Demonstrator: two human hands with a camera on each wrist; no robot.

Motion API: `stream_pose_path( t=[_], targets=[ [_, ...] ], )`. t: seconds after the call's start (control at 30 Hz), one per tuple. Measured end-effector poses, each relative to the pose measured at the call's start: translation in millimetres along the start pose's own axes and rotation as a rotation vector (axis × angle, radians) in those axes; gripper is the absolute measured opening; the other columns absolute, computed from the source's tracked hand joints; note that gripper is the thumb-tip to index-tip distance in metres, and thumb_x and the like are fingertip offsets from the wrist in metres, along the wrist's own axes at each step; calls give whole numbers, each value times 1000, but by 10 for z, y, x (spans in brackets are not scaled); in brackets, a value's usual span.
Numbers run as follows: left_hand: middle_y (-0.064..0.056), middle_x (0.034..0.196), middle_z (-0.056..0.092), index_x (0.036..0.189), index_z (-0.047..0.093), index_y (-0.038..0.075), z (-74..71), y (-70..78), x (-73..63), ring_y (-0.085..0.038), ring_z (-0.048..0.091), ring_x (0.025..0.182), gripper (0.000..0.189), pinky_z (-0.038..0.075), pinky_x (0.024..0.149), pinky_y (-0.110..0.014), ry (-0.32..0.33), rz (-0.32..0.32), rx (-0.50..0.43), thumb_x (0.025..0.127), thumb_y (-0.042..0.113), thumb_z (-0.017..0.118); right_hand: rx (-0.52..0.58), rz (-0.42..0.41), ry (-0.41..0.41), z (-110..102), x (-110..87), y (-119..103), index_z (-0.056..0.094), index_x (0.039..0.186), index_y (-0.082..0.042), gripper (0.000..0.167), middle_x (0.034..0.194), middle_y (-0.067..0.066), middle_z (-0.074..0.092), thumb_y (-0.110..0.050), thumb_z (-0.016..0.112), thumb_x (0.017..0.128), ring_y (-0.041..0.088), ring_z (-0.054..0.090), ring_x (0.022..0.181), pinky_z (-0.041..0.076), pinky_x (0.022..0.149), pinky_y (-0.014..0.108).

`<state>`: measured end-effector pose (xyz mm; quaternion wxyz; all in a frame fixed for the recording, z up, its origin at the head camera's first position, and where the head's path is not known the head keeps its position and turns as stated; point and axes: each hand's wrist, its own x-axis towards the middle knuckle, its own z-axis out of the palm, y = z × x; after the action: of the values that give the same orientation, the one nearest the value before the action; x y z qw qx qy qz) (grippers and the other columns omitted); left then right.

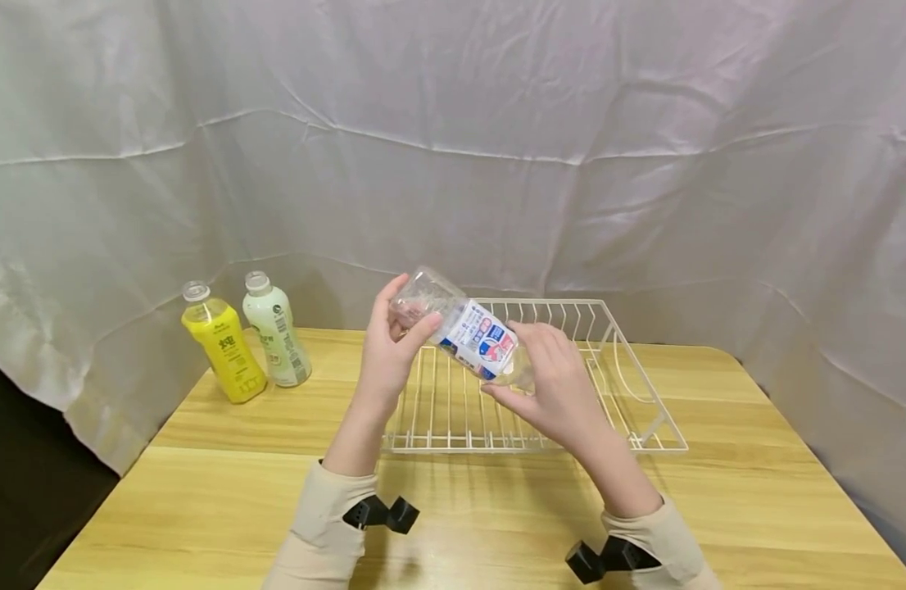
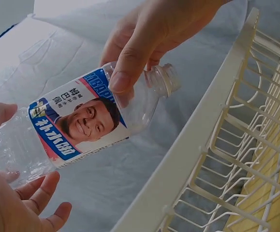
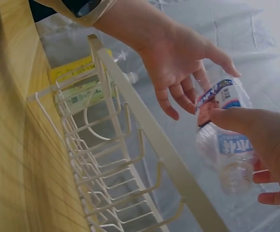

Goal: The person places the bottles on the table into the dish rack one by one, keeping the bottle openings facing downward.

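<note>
A clear plastic bottle point(image 1: 438, 299), with a white, blue and red label bearing a printed portrait, is held tilted above a white wire rack point(image 1: 468, 449). Its base points up and left, its neck down and right; no cap shows on the neck point(image 2: 163, 81). My right hand point(image 1: 559, 385) pinches the bottle near its shoulder, thumb on the label's edge. Around the base, the thumb and fingers of my left hand point(image 1: 389, 352) curl loosely; the lower fingers point(image 2: 43, 195) are spread below it. Part of the neck is hidden by the right hand in the head view.
At the table's left stand a yellow-labelled bottle point(image 1: 232, 352) and a pale green bottle point(image 1: 276, 336), side by side. The rack rests on the wooden table point(image 1: 261, 492). Grey cloth point(image 1: 453, 205) hangs behind and at both sides.
</note>
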<state>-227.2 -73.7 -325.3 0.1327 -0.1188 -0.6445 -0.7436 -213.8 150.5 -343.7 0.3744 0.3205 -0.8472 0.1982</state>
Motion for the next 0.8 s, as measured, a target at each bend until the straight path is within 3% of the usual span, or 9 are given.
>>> stream_pose_path(
  t=[0.23,0.5,0.63,0.8],
  targets=[
    [-6,115,53,146,37,27,-20,18,-3,-15,54,98,69,51,82,-24,35,12,36,87,18,71,19,-21,-48,-195,11,49,50,137,-1,81,132,18,54,-42,79,73,37,47,127,36,108,54],
    [-3,107,50,146,38,28,-67,8,13,-15,52,97,72,49,82,-22,61,33,56,85,16,74,-3,102,10,-538,-1,280,45,142,-4,79,139,21,49,-44,71,80,40,40,132,29,109,60],
    [-4,110,50,147,37,27,-91,6,17,-15,52,97,72,48,82,-22,78,37,65,86,17,74,-39,179,9,-673,-109,414,44,143,-5,78,141,21,47,-35,75,78,42,36,135,27,109,62],
    [-5,114,51,147,37,26,-92,18,19,-15,52,98,73,48,82,-23,87,34,67,85,18,74,-85,213,-35,-764,-292,590,45,141,-1,76,141,24,47,-29,77,79,45,36,134,25,111,60]
  ],
)
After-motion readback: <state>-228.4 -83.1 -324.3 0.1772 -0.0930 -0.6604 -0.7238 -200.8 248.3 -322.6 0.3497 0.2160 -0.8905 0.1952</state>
